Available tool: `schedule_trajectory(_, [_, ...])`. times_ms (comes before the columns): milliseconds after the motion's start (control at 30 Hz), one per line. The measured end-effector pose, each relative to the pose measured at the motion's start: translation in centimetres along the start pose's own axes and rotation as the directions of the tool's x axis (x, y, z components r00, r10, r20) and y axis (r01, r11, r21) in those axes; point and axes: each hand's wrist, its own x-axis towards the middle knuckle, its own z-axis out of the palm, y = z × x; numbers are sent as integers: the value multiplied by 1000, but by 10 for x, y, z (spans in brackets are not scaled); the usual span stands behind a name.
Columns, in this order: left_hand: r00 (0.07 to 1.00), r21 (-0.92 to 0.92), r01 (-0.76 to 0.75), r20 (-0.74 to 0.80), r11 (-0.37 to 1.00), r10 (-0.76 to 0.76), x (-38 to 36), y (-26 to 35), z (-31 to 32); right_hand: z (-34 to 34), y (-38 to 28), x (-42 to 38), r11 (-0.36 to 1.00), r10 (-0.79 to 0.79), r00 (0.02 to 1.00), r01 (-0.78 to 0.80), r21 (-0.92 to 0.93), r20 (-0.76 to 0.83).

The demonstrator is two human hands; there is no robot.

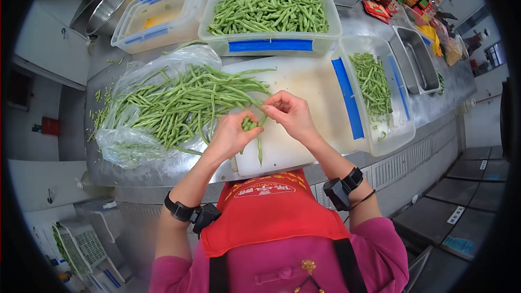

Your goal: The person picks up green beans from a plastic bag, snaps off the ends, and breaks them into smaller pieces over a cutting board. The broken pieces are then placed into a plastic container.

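My left hand [234, 133] is closed around a few short pieces of green bean [248, 124], over the near left part of the white cutting board [304, 87]. Just to its right, my right hand [287, 113] pinches a long green bean [260, 144] that hangs down between the two hands. A pile of long green beans [179, 100] lies to the left on an opened clear plastic bag [116, 144], some tips reaching onto the board. To the right stands a clear bin [399, 125] with shorter bean pieces [372, 81] inside.
Behind the board is a large clear bin [217, 46] full of green beans. Left of it sits another clear bin [133, 38] with blue handles. A metal pan [418, 59] stands at the right, near bottles and packets. Bean scraps [100, 111] litter the left side of the steel table [146, 171].
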Motion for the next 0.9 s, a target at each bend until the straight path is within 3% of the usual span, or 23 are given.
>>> schedule_trajectory(33, [999,12,24,26,1000,-24,0,1,0,-1,-2,-1,995,76,997,-78,63,21])
schedule_trajectory(133, [949,128,-272,-128,954,287,4,-6,9,3,-1,-5,995,45,998,-49,88,47])
schedule_trajectory(233, [857,204,-434,-207,877,472,7,-11,15,4,-2,-7,997,63,996,-60,-46,68])
schedule_trajectory(333, [779,149,-564,-229,812,583,3,-10,12,3,1,-4,834,219,956,-287,472,194])
schedule_trajectory(433, [731,117,-629,-250,769,635,1,-7,10,-2,3,-2,587,331,865,-501,636,376])
schedule_trajectory(533, [680,40,-680,-339,732,650,-1,-1,3,-17,8,-2,496,401,875,-456,739,271])
schedule_trajectory(600, [836,-387,-501,-448,774,317,5,-12,-6,-51,-1,0,849,241,952,-111,517,-190])
schedule_trajectory(633, [894,-587,-385,-430,712,130,6,-21,-10,-87,-1,3,976,29,951,40,214,-308])
schedule_trajectory(700, [943,-847,-270,-328,458,-49,14,-46,-19,-138,-11,4,946,-67,819,-130,-298,-569])
schedule_trajectory(733, [960,-932,-211,-255,296,-118,19,-53,-19,-140,-17,4,815,-300,784,-85,-573,-544])
schedule_trajectory(800, [963,-947,-178,-223,267,-149,23,-61,-11,-143,-23,0,337,-673,681,-65,-939,-288])
schedule_trajectory(867, [966,-960,-152,-194,237,-169,27,-64,-1,-109,1,-7,585,-473,851,109,-804,-228])
schedule_trajectory(900, [977,-957,-120,-160,263,-138,28,-65,3,-81,9,-14,746,-237,953,54,-664,-190])
